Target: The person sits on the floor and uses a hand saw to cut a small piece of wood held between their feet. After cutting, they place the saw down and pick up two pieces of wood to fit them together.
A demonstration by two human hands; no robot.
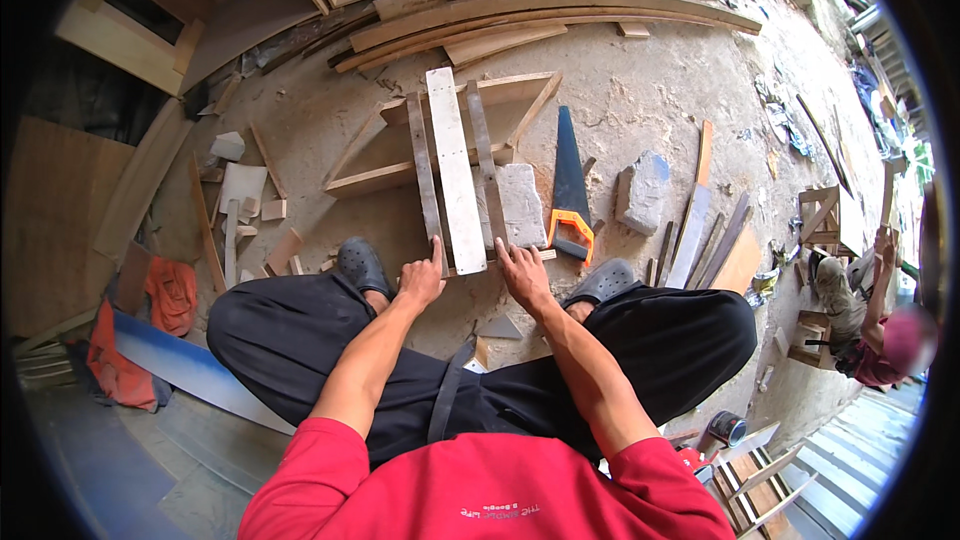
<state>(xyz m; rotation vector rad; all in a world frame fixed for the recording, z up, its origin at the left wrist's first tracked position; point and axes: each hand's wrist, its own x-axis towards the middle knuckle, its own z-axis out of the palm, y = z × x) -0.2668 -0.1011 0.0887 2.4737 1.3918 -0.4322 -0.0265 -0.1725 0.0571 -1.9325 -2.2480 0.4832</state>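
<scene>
A white-faced wooden plank lies lengthwise in front of me, between two narrow grey wooden slats. My left hand has its index finger stretched to the near end of the left slat. At the right slat's near end rest the fingertips of my right hand, fingers apart. Under the plank and slats lies a wooden frame with slanted sides, and a pale block sits beneath on the right. Beside it is a handsaw with an orange and black handle.
A rough grey block and several wood strips lie to the right. Long boards are stacked at the back. Offcuts and an orange cloth are at the left. Another person works at the far right.
</scene>
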